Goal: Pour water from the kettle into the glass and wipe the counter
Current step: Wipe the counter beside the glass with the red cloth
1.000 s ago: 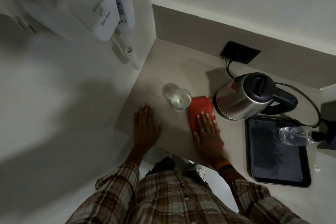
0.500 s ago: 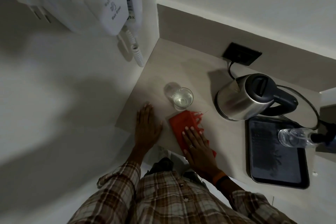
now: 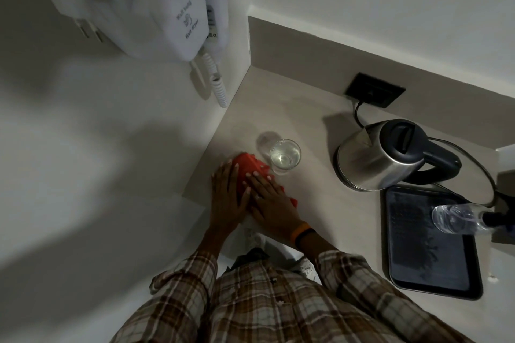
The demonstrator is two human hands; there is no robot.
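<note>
A clear glass (image 3: 285,156) holding water stands on the beige counter (image 3: 306,203). Just left of it lies a red cloth (image 3: 246,166), pressed flat under my right hand (image 3: 271,202), whose fingers are spread over it. My left hand (image 3: 227,195) lies flat beside it, its fingers touching the cloth's left edge and partly under my right hand. The steel kettle (image 3: 381,157) with a black lid and handle stands upright on its base to the right, its cord running to a black wall socket (image 3: 374,90).
A dark tray (image 3: 429,248) sits at the right front, with a clear plastic bottle (image 3: 457,217) lying over its far right corner. A white wall-mounted hair dryer (image 3: 167,5) with a coiled cord hangs on the left wall. The counter's front edge lies under my wrists.
My right hand slid the red cloth leftward across the counter, from beside the kettle to in front of the glass and up against my left hand. Glass and kettle stayed put.
</note>
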